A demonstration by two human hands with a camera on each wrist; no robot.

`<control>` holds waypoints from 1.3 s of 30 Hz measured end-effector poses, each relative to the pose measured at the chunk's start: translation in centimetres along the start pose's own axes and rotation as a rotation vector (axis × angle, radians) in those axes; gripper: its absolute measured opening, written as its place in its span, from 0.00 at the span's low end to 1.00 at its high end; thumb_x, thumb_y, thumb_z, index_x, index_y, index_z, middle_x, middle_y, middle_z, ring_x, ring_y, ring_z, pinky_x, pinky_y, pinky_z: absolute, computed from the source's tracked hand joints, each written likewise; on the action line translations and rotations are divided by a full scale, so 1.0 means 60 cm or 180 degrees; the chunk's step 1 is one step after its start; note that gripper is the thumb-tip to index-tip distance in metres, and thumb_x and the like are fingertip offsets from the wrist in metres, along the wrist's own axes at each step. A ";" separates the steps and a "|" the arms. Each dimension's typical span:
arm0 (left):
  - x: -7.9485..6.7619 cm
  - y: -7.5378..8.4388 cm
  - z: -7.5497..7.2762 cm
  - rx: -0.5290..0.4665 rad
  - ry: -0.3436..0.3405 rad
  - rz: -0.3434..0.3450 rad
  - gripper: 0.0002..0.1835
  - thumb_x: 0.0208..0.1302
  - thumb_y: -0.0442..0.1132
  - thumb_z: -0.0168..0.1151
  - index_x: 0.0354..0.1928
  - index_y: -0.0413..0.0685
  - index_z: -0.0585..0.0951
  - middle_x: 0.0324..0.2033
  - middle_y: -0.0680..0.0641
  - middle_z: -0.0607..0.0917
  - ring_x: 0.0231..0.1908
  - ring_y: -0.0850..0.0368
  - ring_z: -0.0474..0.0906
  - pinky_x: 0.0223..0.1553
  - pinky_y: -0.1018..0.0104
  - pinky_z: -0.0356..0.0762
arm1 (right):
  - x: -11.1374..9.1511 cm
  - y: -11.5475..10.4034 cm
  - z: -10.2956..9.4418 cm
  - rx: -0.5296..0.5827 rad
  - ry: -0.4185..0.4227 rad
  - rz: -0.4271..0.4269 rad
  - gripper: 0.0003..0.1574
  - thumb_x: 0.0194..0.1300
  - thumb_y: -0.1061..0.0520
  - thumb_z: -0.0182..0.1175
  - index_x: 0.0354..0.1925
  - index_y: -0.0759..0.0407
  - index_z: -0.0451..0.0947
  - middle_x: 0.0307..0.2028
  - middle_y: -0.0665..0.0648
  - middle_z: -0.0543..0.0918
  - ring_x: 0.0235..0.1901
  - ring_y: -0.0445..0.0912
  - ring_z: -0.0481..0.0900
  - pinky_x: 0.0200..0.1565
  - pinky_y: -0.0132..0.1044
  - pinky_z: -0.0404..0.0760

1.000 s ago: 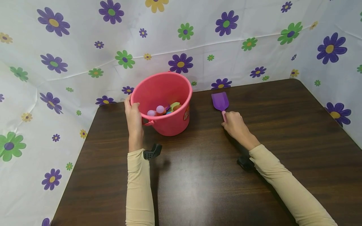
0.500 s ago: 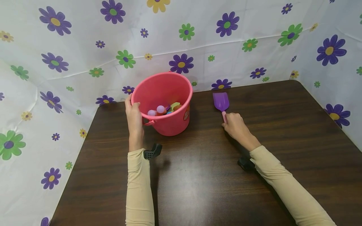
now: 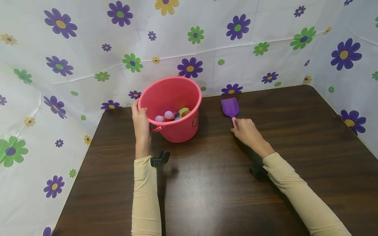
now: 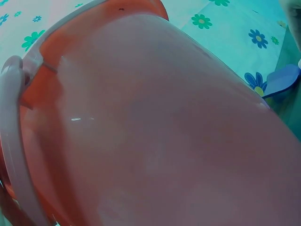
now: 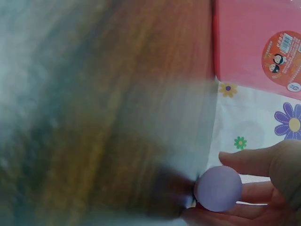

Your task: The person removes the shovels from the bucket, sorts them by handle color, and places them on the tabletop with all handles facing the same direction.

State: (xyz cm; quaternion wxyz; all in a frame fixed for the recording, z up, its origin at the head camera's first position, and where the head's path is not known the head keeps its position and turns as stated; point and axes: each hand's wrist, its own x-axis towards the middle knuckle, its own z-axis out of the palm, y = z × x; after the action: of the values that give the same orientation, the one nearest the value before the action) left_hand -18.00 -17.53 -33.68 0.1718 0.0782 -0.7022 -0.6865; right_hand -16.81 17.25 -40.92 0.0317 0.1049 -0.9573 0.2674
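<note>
At the table's far left-centre, my left hand (image 3: pixel 141 123) grips the near left rim of a pink bucket (image 3: pixel 178 132), thumb at the rim. Two lavender balls or knobs (image 3: pixel 169 115) and several colourful pieces show inside; their kinds are unclear. The bucket's smooth side (image 4: pixel 164 117) fills most of the left wrist view. To the right, my right hand (image 3: pixel 248 132) holds a toy shovel by its pink handle, its purple blade (image 3: pixel 230 106) pointing away. A round lavender knob (image 5: pixel 218 188), apparently the handle's end, shows among my fingers in the right wrist view.
Both hands are over a dark wood-grain table (image 3: pixel 200 186). A white flowered sheet (image 3: pixel 212 46) hangs behind and at the sides, close to the bucket's far side. The bucket's own handle (image 4: pixel 14 132) hangs by its rim in the left wrist view.
The head view has shifted very slightly. Both hands keep their hold, and the bucket and shovel stay nearly where they were.
</note>
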 end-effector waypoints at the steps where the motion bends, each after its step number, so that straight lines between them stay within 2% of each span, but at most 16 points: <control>1: 0.000 -0.001 0.000 0.0008 -0.0002 0.0006 0.31 0.74 0.34 0.50 0.78 0.45 0.60 0.72 0.45 0.69 0.68 0.48 0.67 0.68 0.54 0.71 | 0.000 0.000 -0.002 0.0017 -0.0027 0.0013 0.13 0.67 0.64 0.66 0.30 0.68 0.73 0.20 0.57 0.72 0.22 0.49 0.71 0.25 0.42 0.74; 4: 0.000 -0.002 0.001 0.0026 -0.0003 0.0025 0.31 0.74 0.34 0.50 0.78 0.46 0.60 0.72 0.45 0.69 0.68 0.49 0.68 0.68 0.55 0.72 | -0.001 -0.003 -0.011 0.0079 -0.0055 0.0046 0.12 0.70 0.62 0.64 0.32 0.68 0.75 0.21 0.57 0.73 0.21 0.48 0.72 0.23 0.39 0.72; 6: -0.001 -0.003 0.001 0.0024 0.0000 0.0030 0.31 0.74 0.35 0.49 0.78 0.46 0.61 0.72 0.45 0.69 0.68 0.49 0.68 0.68 0.55 0.72 | -0.001 -0.009 -0.019 0.0108 0.0024 0.0033 0.11 0.72 0.61 0.62 0.35 0.70 0.77 0.22 0.60 0.76 0.21 0.50 0.74 0.24 0.42 0.77; 9: 0.000 -0.002 0.000 0.0012 0.0009 0.0040 0.31 0.74 0.34 0.49 0.78 0.45 0.60 0.72 0.45 0.69 0.68 0.48 0.68 0.68 0.54 0.71 | 0.000 -0.025 -0.037 0.0069 0.0207 -0.0044 0.17 0.74 0.60 0.60 0.45 0.78 0.80 0.35 0.72 0.85 0.33 0.61 0.85 0.39 0.54 0.86; 11: 0.000 -0.002 -0.001 0.0001 0.0011 0.0043 0.31 0.74 0.34 0.49 0.78 0.45 0.60 0.72 0.44 0.69 0.68 0.48 0.68 0.69 0.53 0.71 | 0.001 -0.039 -0.050 0.0101 0.0300 -0.0076 0.23 0.75 0.60 0.59 0.53 0.82 0.78 0.47 0.77 0.84 0.46 0.67 0.85 0.51 0.61 0.83; 13: 0.000 -0.001 -0.002 -0.0001 0.0015 0.0035 0.31 0.74 0.34 0.49 0.78 0.45 0.60 0.72 0.44 0.69 0.68 0.48 0.68 0.69 0.54 0.71 | 0.000 -0.055 -0.063 0.0192 0.0385 -0.0098 0.26 0.74 0.59 0.59 0.58 0.83 0.76 0.55 0.79 0.80 0.55 0.70 0.81 0.57 0.63 0.79; 19: -0.001 0.000 -0.001 0.0000 0.0014 0.0004 0.31 0.74 0.34 0.48 0.78 0.45 0.60 0.72 0.45 0.68 0.68 0.49 0.68 0.69 0.56 0.71 | -0.008 -0.101 -0.094 0.0504 0.0808 -0.0285 0.23 0.72 0.60 0.62 0.57 0.78 0.80 0.55 0.75 0.82 0.55 0.68 0.82 0.60 0.61 0.78; 25: -0.001 -0.001 -0.001 0.0037 0.0013 0.0001 0.32 0.74 0.35 0.49 0.78 0.45 0.60 0.73 0.45 0.68 0.68 0.48 0.67 0.69 0.54 0.71 | -0.020 -0.147 -0.118 0.0677 0.1054 -0.0556 0.21 0.71 0.61 0.64 0.56 0.74 0.82 0.54 0.71 0.85 0.51 0.64 0.85 0.54 0.59 0.82; 30: -0.001 -0.001 -0.002 0.0001 0.0009 0.0004 0.31 0.74 0.35 0.49 0.78 0.46 0.60 0.73 0.46 0.68 0.69 0.48 0.67 0.69 0.54 0.71 | -0.033 -0.188 -0.135 0.0841 0.1118 -0.0744 0.20 0.70 0.61 0.66 0.56 0.72 0.83 0.53 0.69 0.86 0.49 0.62 0.87 0.51 0.57 0.85; 39: 0.000 -0.003 -0.002 -0.0005 0.0002 0.0031 0.32 0.74 0.36 0.51 0.78 0.47 0.60 0.72 0.47 0.69 0.68 0.50 0.68 0.68 0.55 0.72 | -0.054 -0.243 -0.147 0.1088 0.1005 -0.0977 0.20 0.70 0.62 0.65 0.57 0.70 0.83 0.52 0.65 0.87 0.51 0.57 0.87 0.52 0.53 0.85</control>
State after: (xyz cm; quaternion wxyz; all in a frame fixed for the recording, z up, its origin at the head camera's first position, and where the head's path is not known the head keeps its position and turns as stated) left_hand -18.01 -17.63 -33.85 0.1754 0.0749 -0.7019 -0.6862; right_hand -10.43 10.23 -26.41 0.2024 0.2095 -0.8545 0.4301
